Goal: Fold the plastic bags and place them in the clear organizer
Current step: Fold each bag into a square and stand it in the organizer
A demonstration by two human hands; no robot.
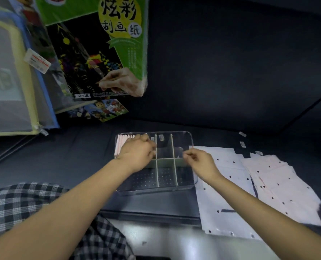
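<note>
While the left hand [137, 152] curls over folded bags [122, 144] packed upright in the clear organizer [190, 142], apparently tucking them, the right hand [199, 162] hovers loosely curled, holding nothing visible.

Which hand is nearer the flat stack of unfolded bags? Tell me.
Right. The right hand hovers at the stack's left edge; the left hand is farther off, over the clear organizer's far-left compartment.

folded bags [121, 145]: upright, organizer [192, 147] far-left compartment | flat bags [268, 184]: right
</note>
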